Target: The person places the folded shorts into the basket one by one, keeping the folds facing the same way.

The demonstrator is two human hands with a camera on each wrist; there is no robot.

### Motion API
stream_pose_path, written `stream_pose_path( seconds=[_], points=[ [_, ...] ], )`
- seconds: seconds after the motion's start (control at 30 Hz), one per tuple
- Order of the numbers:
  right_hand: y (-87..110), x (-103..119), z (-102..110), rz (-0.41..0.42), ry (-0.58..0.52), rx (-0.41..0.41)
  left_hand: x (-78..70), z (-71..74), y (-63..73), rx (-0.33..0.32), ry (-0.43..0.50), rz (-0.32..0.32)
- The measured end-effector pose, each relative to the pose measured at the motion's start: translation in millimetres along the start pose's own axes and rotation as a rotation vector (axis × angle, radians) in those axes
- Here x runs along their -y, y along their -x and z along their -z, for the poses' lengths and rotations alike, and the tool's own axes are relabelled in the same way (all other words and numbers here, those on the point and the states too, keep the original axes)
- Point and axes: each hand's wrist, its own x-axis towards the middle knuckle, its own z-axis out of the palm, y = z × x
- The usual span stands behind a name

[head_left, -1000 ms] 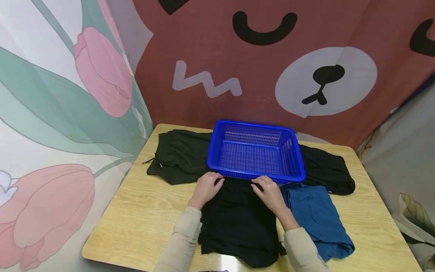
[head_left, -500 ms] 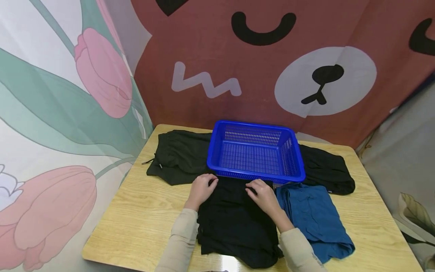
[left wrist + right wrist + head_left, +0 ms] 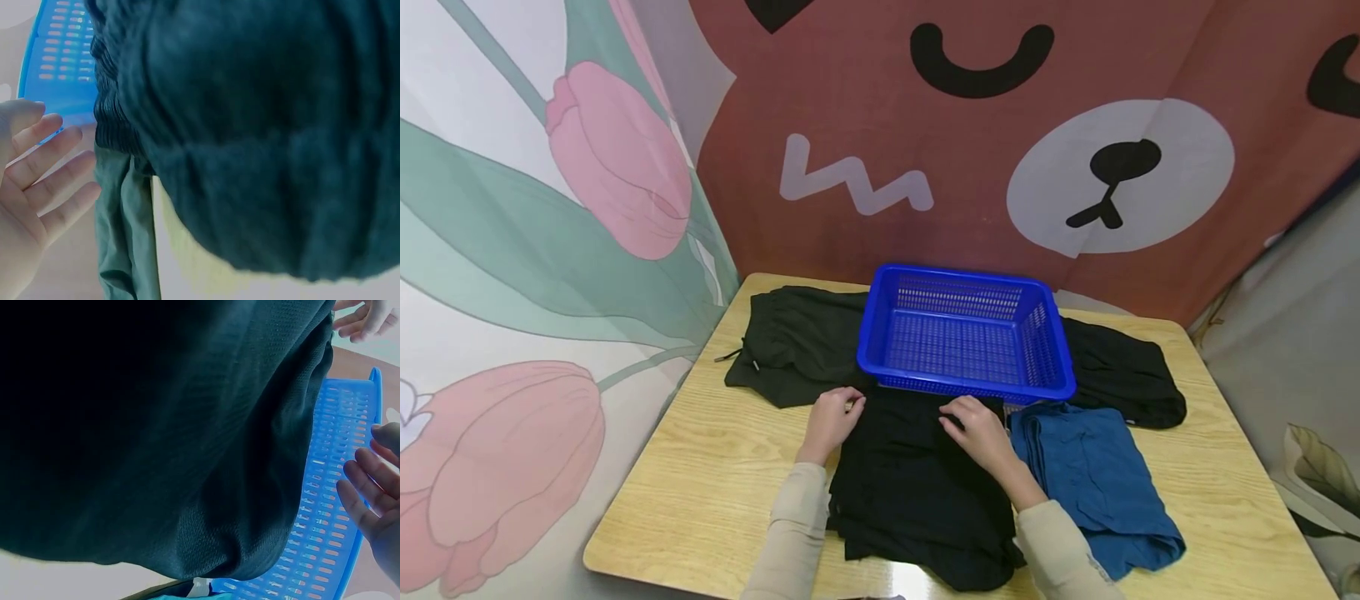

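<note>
A black folded garment [image 3: 925, 492] lies on the table in front of the blue basket. At its upper left corner is my left hand [image 3: 830, 425], fingers loosely bent. My right hand [image 3: 981, 433] is over its upper right part, also with loosely bent fingers. In the left wrist view, the left hand [image 3: 31, 181] has spread fingers beside dark gathered cloth [image 3: 250, 137]. The right wrist view shows the right hand [image 3: 381, 487] with relaxed fingers, apart from the dark cloth [image 3: 156, 437] in the foreground. Neither hand visibly pinches cloth.
The blue plastic basket [image 3: 955, 346] stands at the back of the wooden table [image 3: 700, 492]. A dark green garment with a drawstring [image 3: 801, 342] lies left of it, another black garment [image 3: 1123, 375] right of it. A folded blue garment [image 3: 1097, 483] lies by my right forearm.
My left hand has moved left and slightly toward me, and the black garment's left edge has spread left. My right hand shifted a little left, then stayed.
</note>
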Motion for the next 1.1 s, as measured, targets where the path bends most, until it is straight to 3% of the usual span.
stream_pose_path(
  seconds=[0.17, 0.3, 0.43, 0.67, 0.83, 1.0, 1.1],
  points=[
    [-2.3, 1, -1, 0.002, 0.000, 0.035, 4.1, 2.8, 0.7, 0.021, 0.121, 0.155],
    [-3.7, 2, -1, 0.004, 0.004, 0.061, 5.8, 6.1, -0.4, -0.034, 0.241, 0.311],
    [-4.0, 3, -2, 0.008, 0.012, 0.080, 8.7, 9.1, -1.4, -0.085, 0.262, 0.400],
    [-3.7, 6, -4, 0.006, 0.027, 0.115, 15.4, 11.7, 1.2, -0.088, 0.239, 0.562],
    [-3.2, 7, -5, 0.017, 0.030, 0.120, 20.8, 11.2, 4.1, -0.089, 0.273, 0.637],
    [-3.5, 6, -6, 0.032, 0.026, 0.110, 23.7, 13.1, 4.9, -0.104, 0.447, 0.803],
    [-3.6, 6, -6, 0.039, 0.024, 0.109, 23.4, 16.5, 4.1, -0.127, 0.688, 0.925]
  ],
)
